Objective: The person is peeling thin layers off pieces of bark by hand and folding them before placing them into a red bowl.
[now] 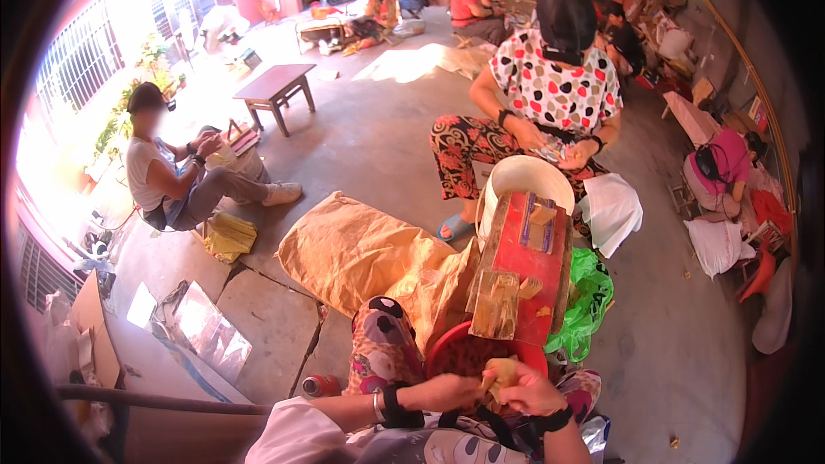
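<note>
Both my hands meet over a red plastic bucket [450, 341] between my knees. A small tan, crumpled-looking piece [501, 379] is pinched in my right hand [532, 392]. Its left side touches the fingers of my left hand [451, 392]; whether they grip it too I cannot tell. Brownish pieces lie in the shaded bucket. Across the bucket's far edge rests a red-painted wooden board [525, 277], with a worn wooden block [495, 305] at its near end and a purple-edged wooden fitting [538, 225] farther up.
Opposite sits a person [557, 84] behind a white bucket [528, 177]. An orange woven sack [367, 251] lies left of the board, a green plastic bag [583, 309] right of it. A drink can [321, 385] stands near my left knee. Another person [167, 167] sits at left, near a low table [276, 85].
</note>
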`<action>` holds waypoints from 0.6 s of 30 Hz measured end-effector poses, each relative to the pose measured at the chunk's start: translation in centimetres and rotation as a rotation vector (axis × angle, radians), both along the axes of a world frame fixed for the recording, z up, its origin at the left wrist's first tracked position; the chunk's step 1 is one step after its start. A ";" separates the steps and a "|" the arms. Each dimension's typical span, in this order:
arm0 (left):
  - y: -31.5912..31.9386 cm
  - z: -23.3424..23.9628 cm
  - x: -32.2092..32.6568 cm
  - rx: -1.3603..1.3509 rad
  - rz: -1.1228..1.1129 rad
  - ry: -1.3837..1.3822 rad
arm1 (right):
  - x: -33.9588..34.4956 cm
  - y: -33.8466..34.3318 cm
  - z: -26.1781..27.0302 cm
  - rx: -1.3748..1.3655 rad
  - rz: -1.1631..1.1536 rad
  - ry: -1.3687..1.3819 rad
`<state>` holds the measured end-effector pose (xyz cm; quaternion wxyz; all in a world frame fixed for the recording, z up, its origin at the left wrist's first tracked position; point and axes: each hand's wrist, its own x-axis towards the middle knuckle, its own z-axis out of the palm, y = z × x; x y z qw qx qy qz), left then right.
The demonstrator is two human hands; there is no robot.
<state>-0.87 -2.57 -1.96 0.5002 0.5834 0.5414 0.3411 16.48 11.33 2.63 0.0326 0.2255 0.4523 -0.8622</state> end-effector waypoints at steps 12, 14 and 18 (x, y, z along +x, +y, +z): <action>0.8 1.3 -0.1 0.009 0.085 -0.320 | 0.0 -2.8 -2.3 0.043 -0.211 -0.039; 0.9 0.6 0.0 -0.070 0.077 -0.248 | 0.2 -2.8 -2.5 0.038 -0.213 -0.081; 1.1 -0.1 0.6 -0.196 0.071 -0.437 | 0.9 -2.9 -2.9 0.126 -0.217 -0.124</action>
